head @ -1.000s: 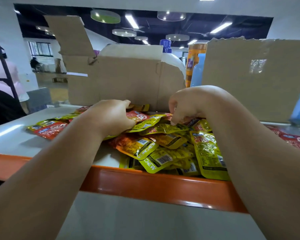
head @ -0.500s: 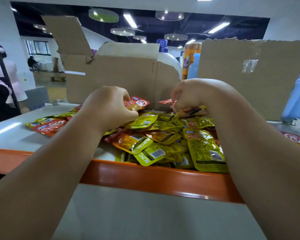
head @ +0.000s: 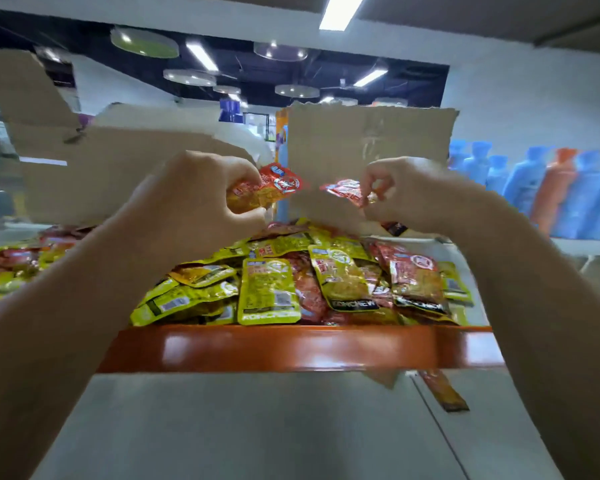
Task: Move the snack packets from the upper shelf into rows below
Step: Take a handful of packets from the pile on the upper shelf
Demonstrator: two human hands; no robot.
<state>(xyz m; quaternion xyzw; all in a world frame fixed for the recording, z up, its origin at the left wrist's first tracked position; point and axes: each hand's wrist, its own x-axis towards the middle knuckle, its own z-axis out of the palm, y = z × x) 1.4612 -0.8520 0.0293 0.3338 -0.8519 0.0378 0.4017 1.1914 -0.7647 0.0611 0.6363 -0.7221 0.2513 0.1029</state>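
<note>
Left grip (head: 194,199) and right grip (head: 416,195) are bare hands; behind each grip a bare, rounded forearm widens toward the frame edge.

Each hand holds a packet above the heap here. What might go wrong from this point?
1. The right hand pinches its red packet by fingertips at one end, so it may slip on the way down; the left hand grips its orange-red packet more fully.
2. The heap of packets reaches the orange shelf edge; forearms drawn back over it could sweep some off.
</note>
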